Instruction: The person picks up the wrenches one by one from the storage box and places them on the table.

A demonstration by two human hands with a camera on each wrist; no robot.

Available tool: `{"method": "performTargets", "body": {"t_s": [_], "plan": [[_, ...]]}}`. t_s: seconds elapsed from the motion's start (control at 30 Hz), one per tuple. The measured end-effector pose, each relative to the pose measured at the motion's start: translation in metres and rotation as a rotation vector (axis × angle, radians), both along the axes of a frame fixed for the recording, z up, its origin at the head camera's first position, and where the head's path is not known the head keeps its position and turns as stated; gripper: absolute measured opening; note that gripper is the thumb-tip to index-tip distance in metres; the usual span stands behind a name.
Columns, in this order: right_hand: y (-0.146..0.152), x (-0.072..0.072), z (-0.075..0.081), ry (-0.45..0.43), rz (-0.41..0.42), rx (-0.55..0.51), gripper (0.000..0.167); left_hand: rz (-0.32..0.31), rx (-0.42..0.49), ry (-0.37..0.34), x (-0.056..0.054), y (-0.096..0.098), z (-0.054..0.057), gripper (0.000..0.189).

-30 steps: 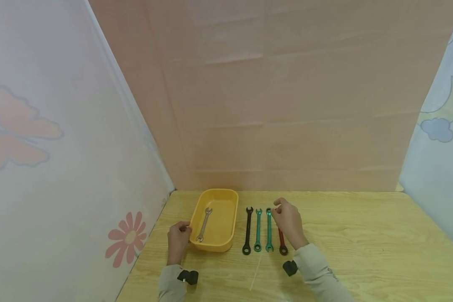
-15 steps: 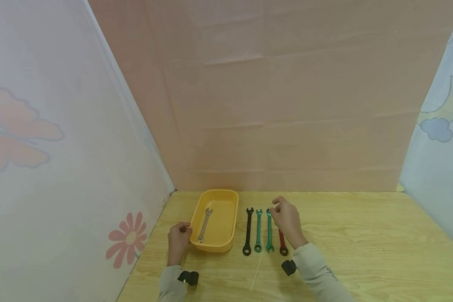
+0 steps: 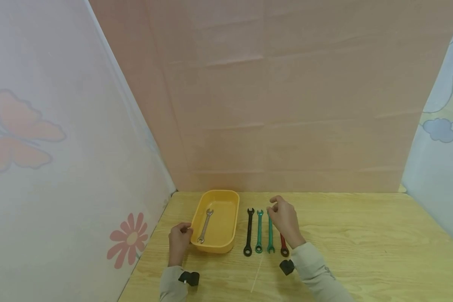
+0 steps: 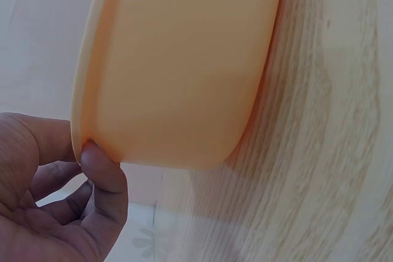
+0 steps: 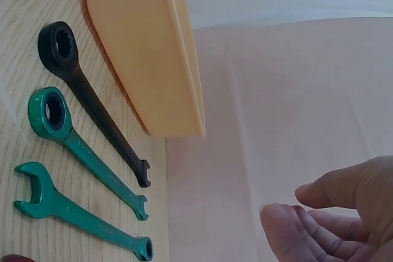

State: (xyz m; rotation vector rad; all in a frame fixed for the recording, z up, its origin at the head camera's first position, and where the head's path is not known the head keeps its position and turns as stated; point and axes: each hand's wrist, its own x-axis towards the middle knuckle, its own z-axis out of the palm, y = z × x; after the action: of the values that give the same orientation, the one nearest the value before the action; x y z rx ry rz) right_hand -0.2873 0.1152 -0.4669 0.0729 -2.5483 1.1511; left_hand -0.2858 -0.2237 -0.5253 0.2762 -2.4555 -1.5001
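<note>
My left hand (image 3: 178, 243) pinches the near left rim of a yellow plastic basin (image 3: 215, 249); the left wrist view shows thumb and finger on the rim (image 4: 78, 108). Inside the basin lies a silver open-ended wrench (image 3: 205, 226). To its right, a black ratchet wrench (image 3: 249, 230), a green wrench (image 3: 259, 233), a second green wrench (image 3: 270, 239) and a red wrench (image 3: 284, 247) lie side by side. Over the upper ends of the last two hovers my right hand (image 3: 285, 219), hiding part of them. In the right wrist view its loosely bent fingers (image 5: 279, 228) hold nothing.
The wood-grain table (image 3: 362, 243) extends to the right of the wrenches. A thin pale strip (image 3: 256, 274) lies on it in front of them. Behind stands a pinkish cloth wall (image 3: 287, 105), with a patterned white curtain (image 3: 79, 167) on the left.
My right hand has drifted slightly left, towards the second green wrench's upper end. The left hand stays at the basin rim, and the wrenches lie as before.
</note>
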Motion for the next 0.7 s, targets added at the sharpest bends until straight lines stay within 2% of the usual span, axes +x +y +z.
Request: {"method": "performTargets", "body": {"t_s": [0.4,0.7], "plan": [[-0.010,-0.002,0.009,-0.003,0.029,-0.034,0.029,-0.007,-0.011,0.034,0.001,-0.001,-0.002,0.019],[-0.015,-0.002,0.012,0.005,0.049,-0.060,0.030,0.004,-0.016,0.020,0.000,-0.001,-0.002,0.019]]}}
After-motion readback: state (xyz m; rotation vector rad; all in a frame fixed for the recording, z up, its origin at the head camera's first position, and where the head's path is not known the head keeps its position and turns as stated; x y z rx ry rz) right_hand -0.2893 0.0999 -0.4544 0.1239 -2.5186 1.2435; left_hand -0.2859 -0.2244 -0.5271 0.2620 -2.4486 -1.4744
